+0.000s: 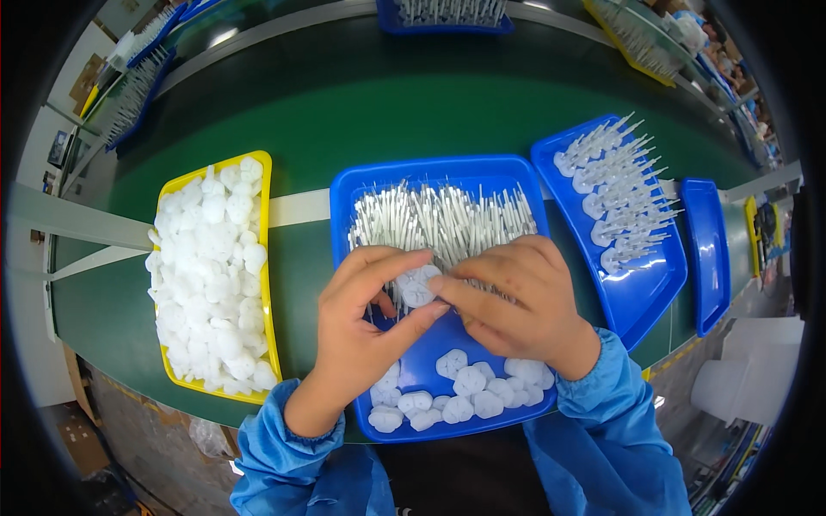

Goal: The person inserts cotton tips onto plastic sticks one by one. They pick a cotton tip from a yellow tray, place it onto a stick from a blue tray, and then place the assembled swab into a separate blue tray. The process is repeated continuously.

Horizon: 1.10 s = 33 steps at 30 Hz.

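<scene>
My left hand (357, 314) pinches a white round plastic piece (416, 285) with a lobed face between thumb and index finger. From the other side, my right hand (527, 297) closes in, its fingertips against the same piece; whether they also hold a thin rod is hidden. Both hands are over a blue tray (430, 162). Thin white rods (404, 219) with metallic tips stand densely packed in its far half, partly covered by my fingers. Loose white round pieces (469, 381) lie along its near end.
A yellow tray (266, 258) heaped with white pieces (211, 275) lies left. At right, a tilted blue tray (641, 301) carries rods joined to round pieces (615, 202), beside a narrow blue tray (705, 249). Across the green table (292, 112) is another rod-filled blue tray (447, 27).
</scene>
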{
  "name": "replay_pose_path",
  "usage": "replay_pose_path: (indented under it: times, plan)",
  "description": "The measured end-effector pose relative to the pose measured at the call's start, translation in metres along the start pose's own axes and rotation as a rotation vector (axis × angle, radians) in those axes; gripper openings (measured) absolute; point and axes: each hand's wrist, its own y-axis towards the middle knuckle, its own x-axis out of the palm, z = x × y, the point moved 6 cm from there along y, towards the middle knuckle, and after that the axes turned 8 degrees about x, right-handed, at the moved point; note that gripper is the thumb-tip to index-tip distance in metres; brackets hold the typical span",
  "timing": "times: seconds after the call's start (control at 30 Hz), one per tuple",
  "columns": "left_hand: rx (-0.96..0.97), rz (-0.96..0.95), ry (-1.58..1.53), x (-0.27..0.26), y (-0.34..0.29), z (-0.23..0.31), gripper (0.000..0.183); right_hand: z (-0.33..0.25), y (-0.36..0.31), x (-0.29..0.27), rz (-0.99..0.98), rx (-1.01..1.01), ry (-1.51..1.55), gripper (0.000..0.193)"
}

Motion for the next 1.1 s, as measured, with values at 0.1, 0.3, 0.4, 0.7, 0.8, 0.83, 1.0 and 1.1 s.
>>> replay_pose_path:
  times: [0.1, 0.3, 0.4, 0.7, 0.8, 0.83, 1.0, 1.1]
  plan:
    - [0.005, -0.014, 0.022, 0.0, 0.001, 0.003, 0.059, 0.008, -0.002, 0.004, 0.02, 0.029, 0.023, 0.048]
    - [0.097, -0.046, 0.097, 0.001, 0.004, 0.008, 0.062, 0.008, -0.006, 0.009, -0.02, 0.071, 0.071, 0.054]
    - [0.082, -0.019, 0.065, 0.0, 0.001, 0.006, 0.062, 0.005, -0.008, 0.004, -0.025, 0.032, 0.056, 0.053]
    - [0.097, -0.062, 0.076, 0.001, 0.003, 0.013, 0.064, -0.003, -0.007, -0.002, 0.003, -0.003, 0.029, 0.05]
    - [0.12, -0.078, 0.052, 0.004, 0.002, 0.016, 0.067, 0.008, -0.001, -0.001, -0.005, 0.118, -0.056, 0.044]
    - [0.12, -0.083, 0.046, 0.006, 0.002, 0.016, 0.068, 0.01, -0.003, 0.0, 0.0, 0.141, -0.032, 0.041]
    - [0.224, -0.08, 0.184, 0.007, 0.004, 0.029, 0.07, 0.025, -0.013, -0.002, -0.057, 0.46, 0.346, 0.029]
    - [0.37, -0.126, 0.364, 0.008, 0.0, 0.04, 0.067, 0.025, -0.017, 0.005, -0.15, 0.631, 0.705, 0.024]
